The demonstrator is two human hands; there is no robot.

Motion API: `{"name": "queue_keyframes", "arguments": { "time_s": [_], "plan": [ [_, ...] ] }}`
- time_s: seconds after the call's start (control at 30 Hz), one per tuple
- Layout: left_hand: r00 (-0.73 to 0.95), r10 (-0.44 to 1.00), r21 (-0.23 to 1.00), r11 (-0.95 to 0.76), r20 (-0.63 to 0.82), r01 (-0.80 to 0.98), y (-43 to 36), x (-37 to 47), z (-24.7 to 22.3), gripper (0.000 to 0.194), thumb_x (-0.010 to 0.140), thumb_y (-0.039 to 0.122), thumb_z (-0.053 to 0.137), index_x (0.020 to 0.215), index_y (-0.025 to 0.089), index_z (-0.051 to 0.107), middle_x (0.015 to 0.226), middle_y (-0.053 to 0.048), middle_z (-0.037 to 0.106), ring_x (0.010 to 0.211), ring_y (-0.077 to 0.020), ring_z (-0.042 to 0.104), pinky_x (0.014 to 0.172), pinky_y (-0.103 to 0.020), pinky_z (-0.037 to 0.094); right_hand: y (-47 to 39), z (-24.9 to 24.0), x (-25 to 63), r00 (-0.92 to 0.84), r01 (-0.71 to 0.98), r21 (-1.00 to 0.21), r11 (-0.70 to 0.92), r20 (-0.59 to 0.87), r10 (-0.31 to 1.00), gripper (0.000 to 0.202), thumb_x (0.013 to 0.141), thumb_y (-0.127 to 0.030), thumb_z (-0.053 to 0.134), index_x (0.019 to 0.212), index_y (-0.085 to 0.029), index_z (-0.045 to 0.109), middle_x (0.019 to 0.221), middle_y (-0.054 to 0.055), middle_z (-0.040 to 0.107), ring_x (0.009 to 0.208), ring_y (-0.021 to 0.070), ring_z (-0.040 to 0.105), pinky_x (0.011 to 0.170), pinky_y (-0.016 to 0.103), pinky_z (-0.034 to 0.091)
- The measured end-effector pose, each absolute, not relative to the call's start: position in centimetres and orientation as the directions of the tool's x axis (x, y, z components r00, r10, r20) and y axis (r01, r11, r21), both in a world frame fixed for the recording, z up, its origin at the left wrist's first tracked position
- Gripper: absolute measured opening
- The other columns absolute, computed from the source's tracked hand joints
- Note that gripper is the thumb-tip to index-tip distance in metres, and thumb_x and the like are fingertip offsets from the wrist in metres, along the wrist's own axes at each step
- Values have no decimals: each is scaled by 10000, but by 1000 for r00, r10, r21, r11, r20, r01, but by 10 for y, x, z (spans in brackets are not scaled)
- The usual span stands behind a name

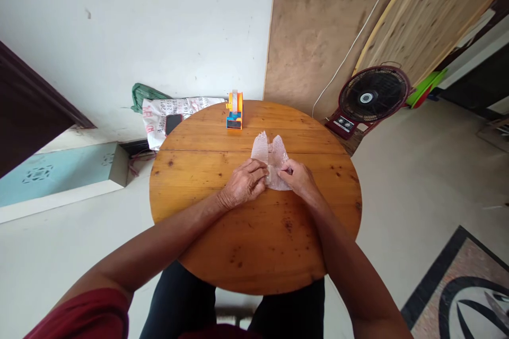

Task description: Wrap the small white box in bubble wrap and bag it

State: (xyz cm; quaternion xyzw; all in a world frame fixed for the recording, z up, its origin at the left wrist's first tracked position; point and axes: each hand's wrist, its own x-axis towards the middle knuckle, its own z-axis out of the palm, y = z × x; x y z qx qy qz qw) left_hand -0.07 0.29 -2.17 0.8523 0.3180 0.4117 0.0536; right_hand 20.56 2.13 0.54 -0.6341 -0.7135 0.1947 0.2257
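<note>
A crumpled piece of clear, pinkish bubble wrap (pixel 272 154) lies on the round wooden table (pixel 254 243) between my two hands. Its far edge stands up in two raised flaps. My left hand (pixel 247 180) presses on its left side, fingers curled over the edge. From the right, my right hand (pixel 299 177) pinches the near right part between thumb and forefinger. Whether anything is wrapped inside the bubble wrap I cannot tell.
An orange and blue tape dispenser (pixel 234 111) stands at the table's far edge. Beyond the right edge is a dark red fan (pixel 374 95). A printed white sack (pixel 155 122) and a green bag (pixel 147 94) lie behind the table at left, against the wall.
</note>
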Motion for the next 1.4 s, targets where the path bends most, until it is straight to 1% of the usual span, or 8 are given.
{"name": "queue_keyframes", "arguments": {
  "time_s": [0.17, 0.37, 0.43, 0.53, 0.63, 0.9, 1.13, 1.4],
  "plan": [
    [460, 599, 300, -765, 655, 569, 2, -1, -20, 219, 846, 187, 543, 1007, 184, 692, 1074, -87, 697, 1065, -252, 560, 902, -409, 460, 23, -2, 204, -67, 823, -554, 127, 127, 990, 132, 720, -346, 628, 678, -225, 597, 603, -30, 598, 568, 137, 503, 556, 251, 338],
    [494, 600, 265, -763, 629, 589, 2, -2, -17, 267, 854, 197, 515, 1036, 193, 711, 1084, -88, 697, 992, -242, 544, 838, -393, 459, 22, 0, 202, -48, 762, -631, 145, 169, 985, 116, 705, -318, 605, 653, -220, 572, 584, -32, 574, 561, 130, 477, 550, 253, 339],
    [508, 595, 259, -770, 624, 584, 3, -2, -17, 289, 853, 192, 504, 1052, 195, 713, 1100, -92, 686, 993, -240, 539, 847, -393, 468, 21, 1, 201, -27, 663, -737, 129, 150, 988, 144, 697, -339, 609, 645, -216, 557, 571, -38, 539, 551, 124, 450, 534, 250, 335],
    [525, 581, 247, -782, 623, 572, 4, -2, -18, 297, 853, 186, 504, 1065, 193, 712, 1111, -95, 672, 995, -240, 530, 873, -394, 478, 19, 1, 196, -20, 396, -916, 70, 67, 998, 200, 690, -392, 632, 679, -212, 544, 572, -54, 489, 530, 110, 408, 506, 241, 329],
    [535, 570, 256, -795, 623, 550, 4, -2, -17, 305, 853, 169, 500, 1081, 183, 702, 1114, -103, 661, 1000, -241, 520, 896, -397, 482, 15, 2, 188, -20, 185, -982, 26, 23, 1000, 232, 674, -403, 670, 711, -206, 552, 590, -59, 490, 530, 97, 406, 505, 228, 338],
    [547, 579, 321, -805, 605, 499, 3, 1, -12, 318, 856, 162, 477, 1097, 174, 685, 1106, -119, 635, 1022, -239, 518, 916, -416, 494, 13, 2, 180, -18, -47, -994, -94, -93, 996, 293, 610, -418, 740, 729, -213, 569, 605, -59, 516, 527, 97, 458, 476, 221, 393],
    [542, 541, 316, -832, 643, 455, 0, 4, -11, 275, 838, 132, 513, 1060, 164, 671, 1084, -107, 638, 994, -226, 512, 899, -386, 506, 9, 7, 179, -43, -65, -993, -102, -99, 994, 289, 625, -403, 757, 741, -208, 577, 624, -53, 539, 521, 94, 478, 467, 221, 413],
    [495, 596, 415, -800, 632, 433, 2, 2, -12, 231, 831, 159, 551, 1048, 173, 627, 1070, -95, 669, 992, -225, 558, 897, -401, 506, 0, 25, 192, -210, -81, -983, -162, -142, 967, 412, 666, -356, 732, 1009, -248, 532, 824, -19, 677, 647, 149, 637, 599, 303, 531]
  ]
}}
